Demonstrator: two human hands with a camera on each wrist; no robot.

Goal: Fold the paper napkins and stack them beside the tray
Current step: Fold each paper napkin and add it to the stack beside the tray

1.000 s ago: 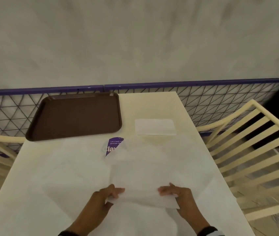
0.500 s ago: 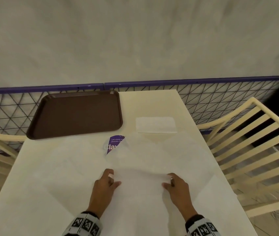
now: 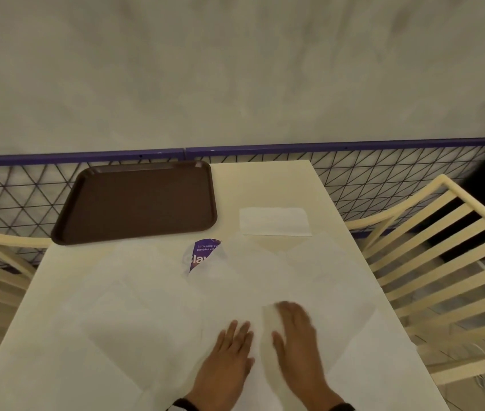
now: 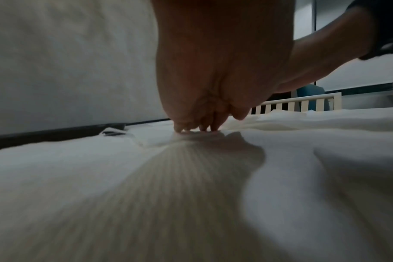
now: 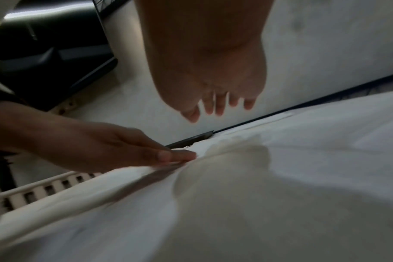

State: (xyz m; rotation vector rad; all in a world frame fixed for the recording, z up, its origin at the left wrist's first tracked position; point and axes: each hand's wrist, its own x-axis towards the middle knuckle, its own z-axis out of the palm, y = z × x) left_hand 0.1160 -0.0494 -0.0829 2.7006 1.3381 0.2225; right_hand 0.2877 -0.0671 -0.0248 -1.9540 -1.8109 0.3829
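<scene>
Fingers (image 3: 236,332) of the left hand (image 3: 229,357) lie straight and close together, pressed flat on the thin white paper napkin (image 3: 267,330) at the near middle of the cream-coloured counter (image 3: 265,185); the left wrist view shows their tips bearing down into the paper. Just to the right, the right hand (image 3: 296,342) is blurred, its fingers stretched out and slightly spread — the right wrist view shows them straight and raised off the sheet, gripping nothing, while a raised fold of the napkin stands between the two hands.

Spread, overlapping white paper sheets (image 3: 134,307) cover most of the near counter; their edges blend together, so I cannot count them. One folded white napkin (image 3: 275,221), a flat rectangle, lies at the far right, just right of the single dark brown rectangular plastic tray (image 3: 137,200) and apart from it. The tray sits at the far left corner.

One purple printed card (image 3: 202,256) peeks out between the sheets near the tray's near edge — its white lettering reads "Let's keep ou… pantries cle…" above larger letters "clay", the rest hidden under paper.

Two cream slatted wooden chairs (image 3: 442,247) flank the counter, one on each side, and a purple-railed wire mesh fence (image 3: 383,173) runs behind it.
</scene>
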